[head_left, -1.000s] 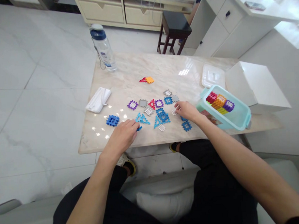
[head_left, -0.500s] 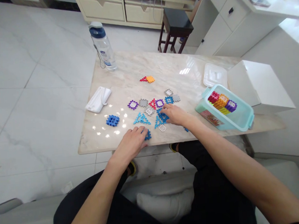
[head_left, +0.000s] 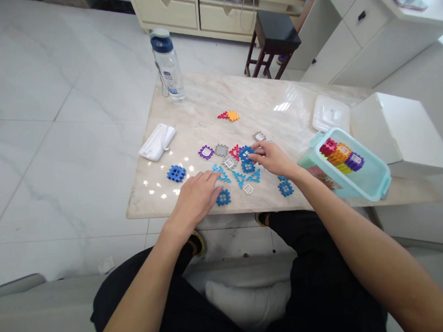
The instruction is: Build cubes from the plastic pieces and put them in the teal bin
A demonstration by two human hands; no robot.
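The blue square tile [head_left: 246, 152] is near the middle of my desk [head_left: 270, 97], and the thumb and fingers of my right hand [head_left: 257, 151] pinch it by its edge. Reading the clock from that tile, with twelve straight away from me, a blue window tile [head_left: 248, 167] is close by at six, and beyond it are two light-blue triangles [head_left: 253, 176] and a white window piece [head_left: 248, 188]. A red triangle [head_left: 234, 152] is just beside it at nine; farther that way come a grey tile [head_left: 221, 150] and a purple tile [head_left: 206, 152].

My left hand [head_left: 197, 195] is toward eight, fingers loosely bent and thumb apart. Its fingertips reach another light-blue triangle [head_left: 222, 175], though I cannot tell whether they press on it; the thumb is next to a blue square [head_left: 223, 198].

An orange tile [head_left: 233, 115] is between eleven and twelve, well apart. A stack of darker blue tiles [head_left: 176, 173] sits between eight and nine. At three, the turquoise tub [head_left: 373, 188] holds red, orange, yellow and purple pieces [head_left: 342, 152]. A water bottle [head_left: 171, 73] stands upright between ten and eleven.
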